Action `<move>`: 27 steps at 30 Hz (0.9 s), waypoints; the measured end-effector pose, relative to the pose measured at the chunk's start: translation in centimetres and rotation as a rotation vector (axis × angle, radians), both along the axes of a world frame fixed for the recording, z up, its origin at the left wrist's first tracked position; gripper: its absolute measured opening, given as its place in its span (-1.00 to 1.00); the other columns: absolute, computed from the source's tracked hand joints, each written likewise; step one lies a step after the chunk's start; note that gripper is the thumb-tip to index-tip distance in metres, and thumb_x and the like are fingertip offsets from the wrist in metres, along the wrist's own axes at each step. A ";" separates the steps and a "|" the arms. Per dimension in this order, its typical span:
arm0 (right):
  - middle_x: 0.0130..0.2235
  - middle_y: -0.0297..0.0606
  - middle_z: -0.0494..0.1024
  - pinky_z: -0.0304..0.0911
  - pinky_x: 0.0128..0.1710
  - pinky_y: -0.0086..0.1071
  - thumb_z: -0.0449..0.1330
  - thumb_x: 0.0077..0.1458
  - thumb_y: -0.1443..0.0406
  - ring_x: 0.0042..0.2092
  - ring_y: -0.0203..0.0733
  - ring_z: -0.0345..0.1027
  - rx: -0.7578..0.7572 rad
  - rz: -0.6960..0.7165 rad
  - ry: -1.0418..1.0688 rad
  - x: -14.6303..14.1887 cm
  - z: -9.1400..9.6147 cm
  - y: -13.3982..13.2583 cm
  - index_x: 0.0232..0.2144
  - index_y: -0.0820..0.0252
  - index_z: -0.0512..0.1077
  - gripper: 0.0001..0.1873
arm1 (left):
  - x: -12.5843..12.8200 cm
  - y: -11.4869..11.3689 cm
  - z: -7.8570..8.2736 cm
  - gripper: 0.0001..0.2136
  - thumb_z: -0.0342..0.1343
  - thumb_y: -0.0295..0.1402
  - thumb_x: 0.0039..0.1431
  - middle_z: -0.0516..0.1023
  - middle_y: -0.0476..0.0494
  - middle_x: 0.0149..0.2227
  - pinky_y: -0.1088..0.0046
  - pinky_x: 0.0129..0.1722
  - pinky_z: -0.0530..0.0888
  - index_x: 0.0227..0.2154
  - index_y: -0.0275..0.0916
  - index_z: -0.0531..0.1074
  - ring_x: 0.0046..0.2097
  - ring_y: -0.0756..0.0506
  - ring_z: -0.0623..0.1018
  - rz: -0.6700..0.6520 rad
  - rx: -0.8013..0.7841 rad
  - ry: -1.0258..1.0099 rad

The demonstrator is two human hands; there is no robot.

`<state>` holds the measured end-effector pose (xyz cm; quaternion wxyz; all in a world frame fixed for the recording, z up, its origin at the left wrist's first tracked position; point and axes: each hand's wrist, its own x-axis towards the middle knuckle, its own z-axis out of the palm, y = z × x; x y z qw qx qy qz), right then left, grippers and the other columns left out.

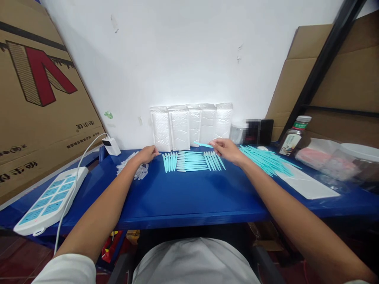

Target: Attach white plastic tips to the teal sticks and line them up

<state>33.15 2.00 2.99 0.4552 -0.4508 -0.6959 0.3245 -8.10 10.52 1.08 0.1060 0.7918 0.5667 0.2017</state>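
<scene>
My right hand (226,150) pinches a slim turquoise stick (202,144), which looks like an eyebrow razor, and holds it level above the rows. My left hand (148,154) has its fingers closed beside a loose pile of small clear plastic caps (142,172); whatever is in the fingertips is too small to make out. Between the hands lie turquoise razors with pale tips: an upright row (170,162) on the left, a sideways stack (194,161) in the middle and a slanted row (214,161) on the right. A heap of turquoise razors (263,159) lies beyond my right wrist.
White bubble mailers (179,128) lean on the wall behind the blue table (189,197). On the left are a power strip (53,199) and a white charger (111,146) with a cable. A bottle (294,136), plastic jars (359,157) and a white sheet (308,185) occupy the right.
</scene>
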 end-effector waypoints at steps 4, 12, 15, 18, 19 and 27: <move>-0.35 -0.18 0.60 0.22 -0.49 -0.41 0.31 0.20 0.01 -0.47 -0.29 0.35 0.044 0.038 -0.105 -0.9 1.8 0.7 -0.22 0.25 0.58 -0.60 | 2.4 -1.2 0.9 -0.60 0.19 0.06 0.16 0.68 -0.19 -0.33 0.25 -0.14 0.49 -0.23 -0.21 0.47 -0.25 -0.20 0.61 -0.172 0.044 -0.309; -0.32 -0.16 0.65 0.33 -0.42 -0.35 0.23 0.24 -0.05 -0.45 -0.22 0.39 0.196 -0.018 -0.095 -2.4 1.0 1.6 -0.19 0.25 0.62 -0.53 | 8.1 -4.4 0.6 -0.47 0.29 0.09 0.17 0.72 -0.35 -0.13 0.27 -0.19 0.54 -0.05 -0.29 0.52 -0.24 -0.15 0.64 -0.322 -0.044 -0.657; -0.31 -0.17 0.65 0.38 -0.36 -0.34 0.22 0.23 -0.09 -0.40 -0.18 0.43 0.216 -0.001 -0.049 -2.6 -0.9 1.7 -0.16 0.24 0.63 -0.48 | 8.7 -4.8 0.2 -0.52 0.33 0.08 0.15 0.73 -0.33 -0.18 0.26 -0.17 0.54 -0.15 -0.29 0.55 -0.23 -0.16 0.65 -0.303 -0.025 -0.681; -0.28 -0.16 0.67 0.41 -0.30 -0.31 0.23 0.22 -0.09 -0.34 -0.14 0.48 0.210 0.036 -0.064 -2.5 -2.0 2.1 -0.19 0.24 0.65 -0.49 | 8.9 -4.7 -0.1 -0.53 0.35 0.08 0.13 0.73 -0.31 -0.22 0.26 -0.18 0.54 -0.20 -0.28 0.57 -0.24 -0.18 0.65 -0.297 -0.013 -0.671; -0.27 -0.16 0.67 0.42 -0.28 -0.31 0.23 0.22 -0.08 -0.31 -0.12 0.50 0.209 0.043 -0.077 -2.4 -2.2 2.2 -0.20 0.24 0.65 -0.50 | 9.0 -4.8 -0.1 -0.53 0.35 0.08 0.13 0.73 -0.31 -0.22 0.26 -0.18 0.54 -0.20 -0.28 0.57 -0.24 -0.18 0.65 -0.297 -0.014 -0.663; -0.17 -0.14 0.71 0.46 -0.20 -0.28 0.24 0.24 -0.02 -0.15 -0.04 0.55 0.207 0.069 -0.124 -1.7 -2.8 3.0 -0.15 0.23 0.68 -0.55 | 9.3 -5.3 0.0 -0.52 0.32 0.10 0.15 0.72 -0.30 -0.23 0.29 -0.21 0.53 -0.21 -0.28 0.59 -0.28 -0.14 0.62 -0.301 -0.012 -0.617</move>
